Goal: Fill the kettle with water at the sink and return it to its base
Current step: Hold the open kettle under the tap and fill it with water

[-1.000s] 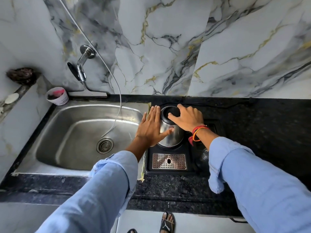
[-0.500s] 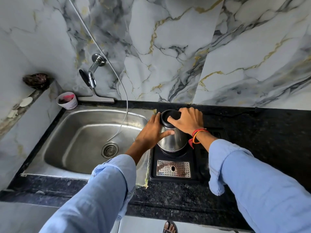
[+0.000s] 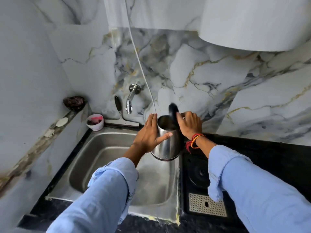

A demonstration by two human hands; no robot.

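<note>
The steel kettle [image 3: 168, 145] is lifted off its black base [image 3: 197, 174] and hangs over the right rim of the sink [image 3: 104, 165]. Its black lid stands flipped up and the inside shows. My left hand [image 3: 148, 135] lies flat against the kettle's left side, thumb across the front. My right hand [image 3: 189, 125] holds the kettle by the handle side at the top right. The wall tap [image 3: 130, 100] is behind and to the left of the kettle; no water runs from it.
A squeegee [image 3: 121, 118] and a white cup [image 3: 95, 122] stand behind the sink. A thin white cord [image 3: 139, 64] hangs down the marble wall. A metal drip grate [image 3: 207, 206] lies in the base tray. A large white appliance [image 3: 252, 22] hangs above right.
The kettle has come up off its base and moved left towards the sink, held by both hands. Its lid has flipped open. The camera has tilted upward.
</note>
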